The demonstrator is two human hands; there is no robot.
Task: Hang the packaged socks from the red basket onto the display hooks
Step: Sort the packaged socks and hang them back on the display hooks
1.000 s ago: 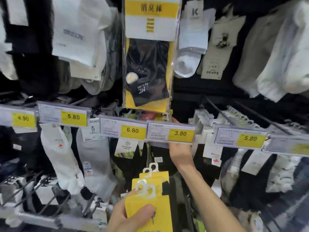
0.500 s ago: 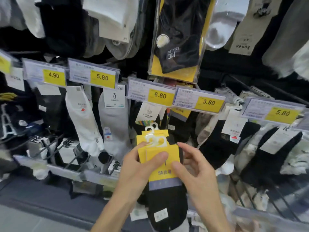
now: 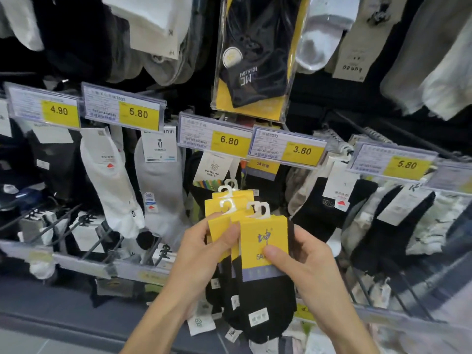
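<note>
I hold a fanned bunch of several black sock packs [image 3: 265,300] with yellow header cards and white plastic hangers, low in the middle of the view, in front of the sock display. My left hand [image 3: 204,259] grips the left cards, thumb on the front. My right hand [image 3: 304,264] pinches the front pack [image 3: 263,241], thumb on its yellow card. The 3.80 price tag [image 3: 287,147] hangs just above, with a matching yellow-carded pack [image 3: 263,168] behind it. The red basket is not in view.
Rows of hanging socks fill the wall: white and grey pairs [image 3: 132,190] at left, black ones [image 3: 398,226] at right. Price tags run across the middle. A large yellow-and-black pack [image 3: 255,60] hangs above. Bare hooks [image 3: 84,223] jut out at lower left.
My right hand has come off the shelf under the 3.80 tag and closed on the front pack. The bunch is now fanned apart between both hands, and the view has tilted down.
</note>
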